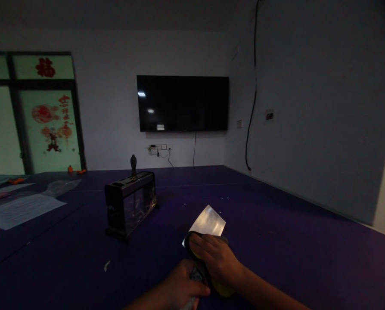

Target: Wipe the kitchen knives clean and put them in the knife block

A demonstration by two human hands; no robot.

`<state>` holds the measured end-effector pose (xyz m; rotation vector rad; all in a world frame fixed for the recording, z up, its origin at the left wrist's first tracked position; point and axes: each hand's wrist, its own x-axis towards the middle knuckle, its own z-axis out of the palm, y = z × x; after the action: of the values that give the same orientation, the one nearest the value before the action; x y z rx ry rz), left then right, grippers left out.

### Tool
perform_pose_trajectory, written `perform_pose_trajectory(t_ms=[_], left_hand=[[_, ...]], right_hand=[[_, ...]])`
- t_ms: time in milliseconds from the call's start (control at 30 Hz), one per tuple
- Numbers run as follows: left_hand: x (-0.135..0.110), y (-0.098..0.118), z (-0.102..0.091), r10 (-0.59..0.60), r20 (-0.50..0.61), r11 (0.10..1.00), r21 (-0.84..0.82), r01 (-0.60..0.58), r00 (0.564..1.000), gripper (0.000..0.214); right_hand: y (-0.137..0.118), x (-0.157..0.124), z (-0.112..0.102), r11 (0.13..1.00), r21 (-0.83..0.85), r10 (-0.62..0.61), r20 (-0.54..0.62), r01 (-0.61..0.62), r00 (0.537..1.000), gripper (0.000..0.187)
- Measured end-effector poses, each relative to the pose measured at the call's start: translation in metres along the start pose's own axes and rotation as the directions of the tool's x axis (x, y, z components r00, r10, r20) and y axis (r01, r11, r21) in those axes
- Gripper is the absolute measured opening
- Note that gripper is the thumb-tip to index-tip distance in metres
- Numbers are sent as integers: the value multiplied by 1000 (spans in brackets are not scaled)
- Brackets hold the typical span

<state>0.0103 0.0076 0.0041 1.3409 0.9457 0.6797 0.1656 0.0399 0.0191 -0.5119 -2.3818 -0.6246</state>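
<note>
Low in the middle, a cleaver with a broad shiny metal blade (pixel 208 221) points up and away from me. My left hand (pixel 182 282) is closed around its greyish handle, which shows only in part between the fingers. My right hand (pixel 216 258) lies over the near end of the blade, fingers pressed on a black and yellow cloth or pad (pixel 223 287). The cloth covers the place where blade and handle meet. To the left stands a black knife block (pixel 140 211) with see-through sides, and one dark handle (pixel 133 165) sticks up from its top.
Both hands are above a large purple tabletop (pixel 276 258). Printed paper (pixel 21 211) and a clear plastic bag (pixel 61 187) lie at the left, with orange items (pixel 16 181) behind. A white scrap (pixel 106 266) lies nearer. A television (pixel 183 103) hangs on the far wall.
</note>
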Motion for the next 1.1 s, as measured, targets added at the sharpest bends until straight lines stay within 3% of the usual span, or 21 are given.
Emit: perform_pose_trajectory(t_ms=[100,233,467,600,800,1100], left_hand=[[2,-2,2,6,-36,1000,-10,-7,999,24],[5,-7,2,50,-68,999,-16,-52,996,35],[5,-8,0,46,-27,999,-23,-47,999,34],[2,-5,-3,46,57,998,29,-48,997,30],[-4,2,-4,0,45,999,54,-3,999,34],[-6,11,-7,-54,103,988,150,38,993,25]], right_hand=[[-2,1,-4,998,-10,-56,38,56,998,37],[-6,4,-8,995,-29,-94,73,96,993,38],[-6,5,-7,997,-34,-60,87,64,994,37],[-1,2,-2,999,-32,29,49,-27,998,38],[12,0,4,982,-61,183,43,-181,982,40],[42,-10,5,920,-163,350,-64,-356,934,45]])
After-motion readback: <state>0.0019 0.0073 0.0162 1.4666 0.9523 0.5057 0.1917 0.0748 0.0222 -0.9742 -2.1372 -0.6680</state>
